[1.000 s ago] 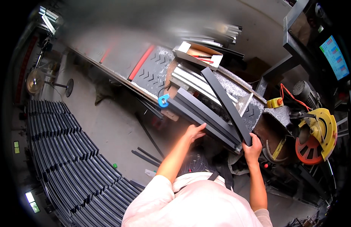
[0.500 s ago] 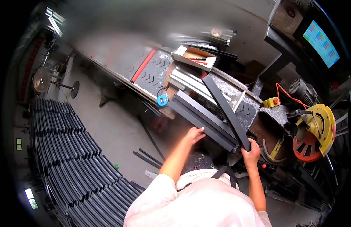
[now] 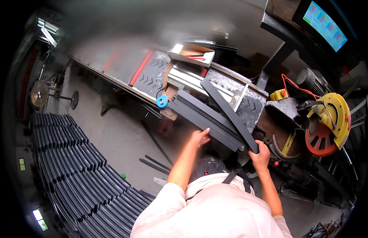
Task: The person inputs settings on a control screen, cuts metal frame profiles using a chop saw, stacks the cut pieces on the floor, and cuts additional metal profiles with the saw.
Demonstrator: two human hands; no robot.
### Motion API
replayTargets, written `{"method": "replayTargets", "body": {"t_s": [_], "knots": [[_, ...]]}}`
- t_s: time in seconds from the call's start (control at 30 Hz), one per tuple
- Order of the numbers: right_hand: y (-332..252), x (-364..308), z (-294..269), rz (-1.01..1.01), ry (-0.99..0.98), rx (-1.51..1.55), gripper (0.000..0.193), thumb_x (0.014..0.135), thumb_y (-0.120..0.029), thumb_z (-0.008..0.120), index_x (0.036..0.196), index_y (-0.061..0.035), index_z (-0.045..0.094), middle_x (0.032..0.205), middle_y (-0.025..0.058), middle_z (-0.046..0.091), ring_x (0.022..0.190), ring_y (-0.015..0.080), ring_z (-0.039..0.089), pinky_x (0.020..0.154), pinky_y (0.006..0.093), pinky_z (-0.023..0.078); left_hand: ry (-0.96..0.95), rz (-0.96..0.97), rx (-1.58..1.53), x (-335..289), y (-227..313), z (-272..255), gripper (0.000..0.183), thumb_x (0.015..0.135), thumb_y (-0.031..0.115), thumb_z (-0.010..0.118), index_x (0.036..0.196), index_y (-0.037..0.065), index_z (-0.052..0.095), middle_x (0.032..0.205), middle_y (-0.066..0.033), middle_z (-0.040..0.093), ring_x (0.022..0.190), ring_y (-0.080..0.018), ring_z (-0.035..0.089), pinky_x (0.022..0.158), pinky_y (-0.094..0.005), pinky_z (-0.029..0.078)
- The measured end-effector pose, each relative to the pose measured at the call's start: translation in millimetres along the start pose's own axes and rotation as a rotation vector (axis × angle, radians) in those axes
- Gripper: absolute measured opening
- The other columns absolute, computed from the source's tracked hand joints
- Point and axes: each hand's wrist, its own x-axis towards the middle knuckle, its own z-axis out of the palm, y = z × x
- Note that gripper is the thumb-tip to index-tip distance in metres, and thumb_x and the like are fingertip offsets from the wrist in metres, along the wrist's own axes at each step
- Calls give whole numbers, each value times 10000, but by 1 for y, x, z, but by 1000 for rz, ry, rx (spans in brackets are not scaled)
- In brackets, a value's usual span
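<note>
My right hand is closed around the near end of a long dark grey metal bar. The bar slants away to the left, crossing above several similar dark grey profiles that lie side by side at the workbench's front edge. Beside the near edge of those profiles is my left hand, its thumb stretched out and its fingers apart. Whether it touches the nearest profile I cannot tell. A blue tape measure sits by the profiles' left end.
An open box with red pens stands behind silver rails. On the right is a yellow and orange cutting saw below a lit screen. Stacked dark profiles cover the floor at left, near a fan.
The whole view has shifted, so the bench sits further left and higher. The bar in my right hand has turned slightly flatter toward the left. My left hand stays by the profiles.
</note>
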Motion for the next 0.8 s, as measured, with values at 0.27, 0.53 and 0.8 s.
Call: {"method": "replayTargets", "body": {"t_s": [0.27,0.53,0.8], "knots": [[3,-7,-22,430,-328,421,294,739,-94,720,1001,4,630,826,23,637,754,84,566,716,254,478,-238,190,88,-79,21,43,653,890,501,643,1237,-37,513,1115,-188,620,971,-237,644,824,-338,543],[-15,-8,-28,520,-359,676,269,770,-100,736,1006,-15,638,815,-34,604,709,43,527,670,213,450,-613,393,-289,-142,73,112,460,950,253,620,1312,17,463,1223,-74,572,1115,-186,564,976,-382,450],[-45,-4,-51,176,-256,292,535,742,-239,769,1196,-9,603,1003,146,671,903,276,641,817,336,494,-665,394,-333,-132,71,126,378,973,183,559,1301,26,457,1249,-141,581,1157,-239,566,965,-379,455]]}}
